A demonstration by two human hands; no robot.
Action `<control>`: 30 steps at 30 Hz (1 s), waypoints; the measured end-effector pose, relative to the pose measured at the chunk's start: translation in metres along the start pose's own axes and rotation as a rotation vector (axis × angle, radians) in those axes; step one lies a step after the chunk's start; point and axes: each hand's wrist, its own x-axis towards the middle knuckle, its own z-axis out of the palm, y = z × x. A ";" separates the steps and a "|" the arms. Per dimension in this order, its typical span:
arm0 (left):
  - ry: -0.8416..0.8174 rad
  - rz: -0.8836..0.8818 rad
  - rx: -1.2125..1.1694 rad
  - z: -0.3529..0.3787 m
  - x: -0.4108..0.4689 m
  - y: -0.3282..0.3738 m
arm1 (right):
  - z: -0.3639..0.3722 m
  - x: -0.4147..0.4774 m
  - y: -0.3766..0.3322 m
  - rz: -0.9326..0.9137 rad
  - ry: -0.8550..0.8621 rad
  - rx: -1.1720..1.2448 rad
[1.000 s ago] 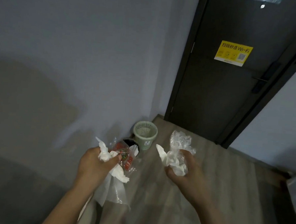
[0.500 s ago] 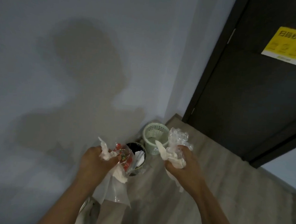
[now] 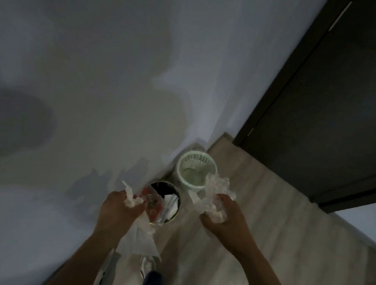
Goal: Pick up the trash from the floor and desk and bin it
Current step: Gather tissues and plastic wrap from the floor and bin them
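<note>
The left hand [image 3: 118, 208] grips one tissue-and-wrapper wad [image 3: 136, 201], the right hand [image 3: 224, 220] one tissue-and-plastic wad [image 3: 214, 200]. Two bins stand below (a dark bin [image 3: 177, 209], a green basket [image 3: 194, 162]), side by side.

Wall [image 3: 120, 95] sits tight behind dark bin [image 3: 178, 198] and green basket [image 3: 195, 158], so I get no way in from there; both mouths face up, open from above; dark bin looks part-full of white scraps [image 3: 172, 203], blurry; floor [image 3: 276, 223] on the right runs free to the door [image 3: 325, 127].
</note>
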 end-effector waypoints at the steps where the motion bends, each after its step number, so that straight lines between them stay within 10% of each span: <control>1: -0.011 -0.002 0.009 0.008 0.016 -0.001 | 0.002 0.013 0.005 0.015 -0.006 -0.005; 30: -0.295 -0.229 0.436 0.311 0.280 -0.211 | 0.139 0.250 0.271 0.175 -0.323 -0.104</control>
